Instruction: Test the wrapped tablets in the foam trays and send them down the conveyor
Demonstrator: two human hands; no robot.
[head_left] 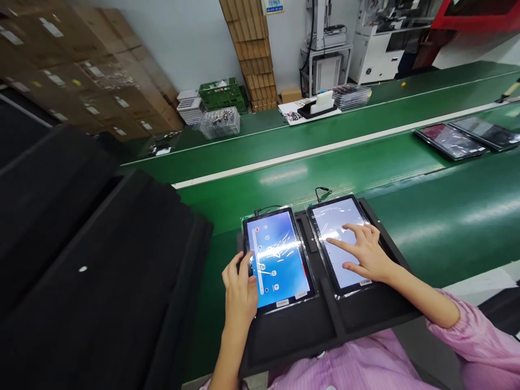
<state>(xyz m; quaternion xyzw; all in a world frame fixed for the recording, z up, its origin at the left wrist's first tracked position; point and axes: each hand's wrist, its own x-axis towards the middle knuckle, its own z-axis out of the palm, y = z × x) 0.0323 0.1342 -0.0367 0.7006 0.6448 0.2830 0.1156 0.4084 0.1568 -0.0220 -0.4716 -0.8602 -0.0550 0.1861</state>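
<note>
Two tablets lie side by side in a black foam tray (292, 336). The left tablet (278, 254) shows a blue home screen with app icons, and a cable meets its top edge. My left hand (239, 290) rests at its left edge, fingers apart and bent, holding nothing. A mostly blank pale screen glows on the right tablet (337, 227), which also has a short black cable at its top. Over this screen is my right hand (363, 252), fingers spread, the index fingertip at or just above the glass near the left side. Both tablets have clear film and small labels along the bottom.
Stacked black foam trays (93, 260) rise close on the left. A green conveyor belt (325, 168) runs behind the tablets. Farther right on it lie more tablets (453, 140). Beyond stand a green crate (221, 95), clear plastic trays (351, 96) and cardboard boxes (85, 76).
</note>
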